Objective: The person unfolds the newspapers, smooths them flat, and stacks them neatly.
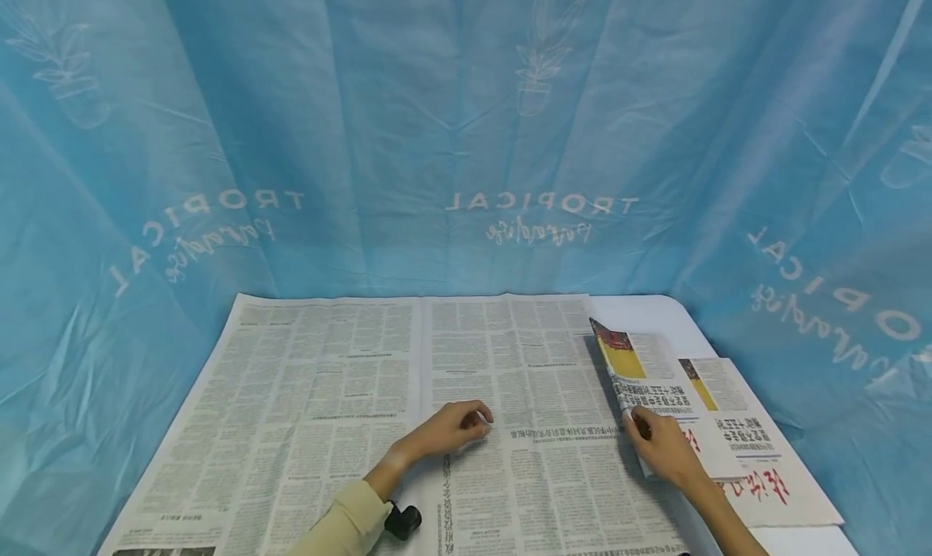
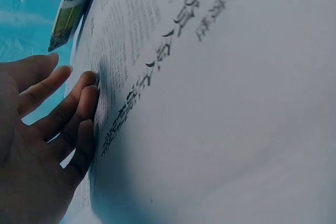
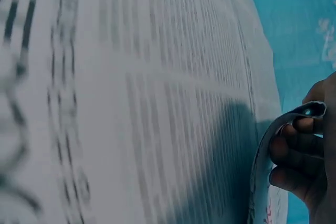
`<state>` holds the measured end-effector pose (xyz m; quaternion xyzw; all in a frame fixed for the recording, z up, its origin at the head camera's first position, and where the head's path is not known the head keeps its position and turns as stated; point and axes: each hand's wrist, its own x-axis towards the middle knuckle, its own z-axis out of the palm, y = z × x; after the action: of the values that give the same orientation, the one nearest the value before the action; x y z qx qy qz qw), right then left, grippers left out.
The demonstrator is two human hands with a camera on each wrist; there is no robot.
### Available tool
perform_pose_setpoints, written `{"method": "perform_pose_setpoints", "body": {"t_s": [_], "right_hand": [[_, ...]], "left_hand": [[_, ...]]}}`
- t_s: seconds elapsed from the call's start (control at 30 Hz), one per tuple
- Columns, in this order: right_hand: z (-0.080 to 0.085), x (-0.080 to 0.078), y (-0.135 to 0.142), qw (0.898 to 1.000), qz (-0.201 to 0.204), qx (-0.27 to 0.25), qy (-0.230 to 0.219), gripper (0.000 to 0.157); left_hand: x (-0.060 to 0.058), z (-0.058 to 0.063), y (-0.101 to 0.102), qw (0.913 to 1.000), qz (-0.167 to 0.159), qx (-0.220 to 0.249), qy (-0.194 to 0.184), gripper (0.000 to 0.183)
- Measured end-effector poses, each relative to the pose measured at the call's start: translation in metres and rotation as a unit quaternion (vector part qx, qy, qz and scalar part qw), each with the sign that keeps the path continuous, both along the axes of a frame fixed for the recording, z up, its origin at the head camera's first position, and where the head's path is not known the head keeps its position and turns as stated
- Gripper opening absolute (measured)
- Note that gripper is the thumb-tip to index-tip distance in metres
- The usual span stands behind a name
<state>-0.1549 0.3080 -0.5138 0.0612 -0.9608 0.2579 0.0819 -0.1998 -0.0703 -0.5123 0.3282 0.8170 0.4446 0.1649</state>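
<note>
My right hand [image 1: 666, 447] pinches the left edge of a folded newspaper [image 1: 658, 371], which has a red and yellow picture. That edge is lifted off the surface beneath. In the right wrist view, the paper's edge [image 3: 261, 156] curls between the thumb and fingers [image 3: 283, 177]. My left hand [image 1: 446, 428] is over the middle of a large spread-out newspaper [image 1: 328, 394], its fingers loosely bent around nothing. The left wrist view shows that hand [image 2: 47, 124] close to the printed sheet [image 2: 220, 119]; whether it touches is unclear.
Another folded newspaper [image 1: 775, 459] with red lettering lies at the right, partly under the held one. White table surface [image 1: 641, 309] shows along the back right. Blue curtains [image 1: 466, 151] printed with white words and plants hang behind and at both sides.
</note>
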Motion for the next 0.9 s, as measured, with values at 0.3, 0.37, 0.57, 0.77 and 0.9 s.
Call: {"method": "perform_pose_setpoints", "body": {"t_s": [0.3, 0.37, 0.57, 0.77, 0.9], "right_hand": [[-0.003, 0.004, -0.043, 0.999, 0.018, -0.027, -0.018, 0.035], [-0.004, 0.004, -0.052, 0.999, 0.018, -0.028, -0.023, 0.035], [-0.004, 0.007, -0.081, 0.998, 0.03, -0.047, -0.042, 0.032], [-0.007, 0.011, -0.107, 0.995, 0.066, -0.052, -0.051, 0.034], [-0.011, 0.012, -0.121, 0.996, 0.077, -0.036, -0.04, 0.034]], "left_hand": [[-0.004, -0.005, -0.001, 0.9991, 0.027, 0.005, -0.033, 0.022], [-0.005, -0.006, -0.001, 0.9987, 0.03, 0.012, -0.04, 0.021], [-0.008, -0.005, -0.002, 0.9977, 0.02, 0.033, -0.055, 0.021], [-0.009, -0.006, -0.002, 0.9969, 0.027, 0.033, -0.066, 0.021], [-0.011, -0.007, -0.002, 0.9964, 0.03, 0.037, -0.07, 0.024]]}}
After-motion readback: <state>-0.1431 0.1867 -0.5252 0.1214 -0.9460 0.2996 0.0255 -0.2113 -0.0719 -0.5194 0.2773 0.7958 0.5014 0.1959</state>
